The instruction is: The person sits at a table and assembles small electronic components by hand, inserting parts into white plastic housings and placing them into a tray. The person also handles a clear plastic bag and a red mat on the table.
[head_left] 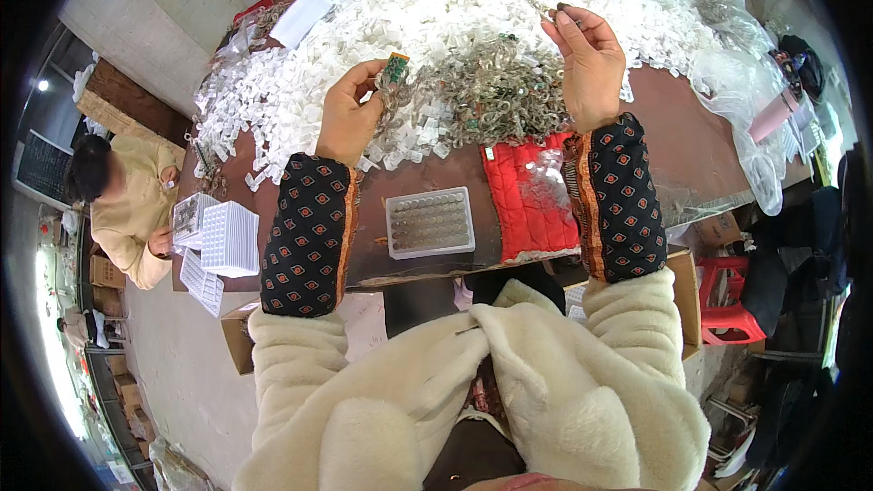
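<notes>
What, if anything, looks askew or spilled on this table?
One white tray sits askew beside the stack of white trays at the left end of the table, its corner apparently overhanging the edge. The heap of small white pieces straggles loosely, as if spilled.

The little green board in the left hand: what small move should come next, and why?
I'd suggest bringing the right hand in toward the left hand. The left holds up the green board, while the right pinches a small piece, too small to make out. The hands are well apart, so closing that gap would probably make comparing or joining the two easier.
</notes>
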`<state>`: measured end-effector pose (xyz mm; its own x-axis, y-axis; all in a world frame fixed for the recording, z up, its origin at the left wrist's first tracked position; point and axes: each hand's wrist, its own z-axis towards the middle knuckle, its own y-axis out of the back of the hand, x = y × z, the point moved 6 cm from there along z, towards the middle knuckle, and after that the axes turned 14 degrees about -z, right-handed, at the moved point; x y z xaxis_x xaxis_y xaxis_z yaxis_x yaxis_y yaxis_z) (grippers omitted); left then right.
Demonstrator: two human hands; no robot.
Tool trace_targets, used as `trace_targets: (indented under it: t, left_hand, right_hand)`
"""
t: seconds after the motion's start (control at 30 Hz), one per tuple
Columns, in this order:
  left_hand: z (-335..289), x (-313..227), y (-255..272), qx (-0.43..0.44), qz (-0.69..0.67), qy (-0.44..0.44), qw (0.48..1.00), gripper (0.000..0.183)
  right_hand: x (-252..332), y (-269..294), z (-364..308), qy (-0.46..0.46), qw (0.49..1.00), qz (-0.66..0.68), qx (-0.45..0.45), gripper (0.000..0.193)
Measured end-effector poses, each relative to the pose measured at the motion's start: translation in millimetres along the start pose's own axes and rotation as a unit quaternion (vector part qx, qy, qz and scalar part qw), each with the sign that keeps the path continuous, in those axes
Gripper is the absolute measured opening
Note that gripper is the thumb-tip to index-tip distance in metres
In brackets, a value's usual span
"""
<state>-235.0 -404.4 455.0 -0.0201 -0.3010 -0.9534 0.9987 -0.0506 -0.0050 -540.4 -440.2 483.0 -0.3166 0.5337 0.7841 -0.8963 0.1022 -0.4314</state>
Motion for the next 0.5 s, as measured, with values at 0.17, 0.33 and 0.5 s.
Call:
trace_targets:
  t: [0.17, 0.33, 0.5]
  left_hand:
    - [0.7, -27.8, -39.2, 0.042, -0.195, 0.038, 0.979, 0.032]
    - [-4.9, -48.5, -108.0, 0.162, -0.379, 0.104, 0.905, 0.030]
    - [-2.8, -20.4, -194.3, 0.161, -0.473, 0.222, 0.837, 0.015]
  right_hand:
    - [23.2, 35.9, -7.0, 0.000, 1.000, -0.013, -0.021, 0.015]
    - [55.0, 86.3, -17.7, 0.029, 0.998, -0.027, -0.045, 0.015]
    - [66.3, 167.1, -29.9, 0.004, 0.988, -0.077, -0.135, 0.015]
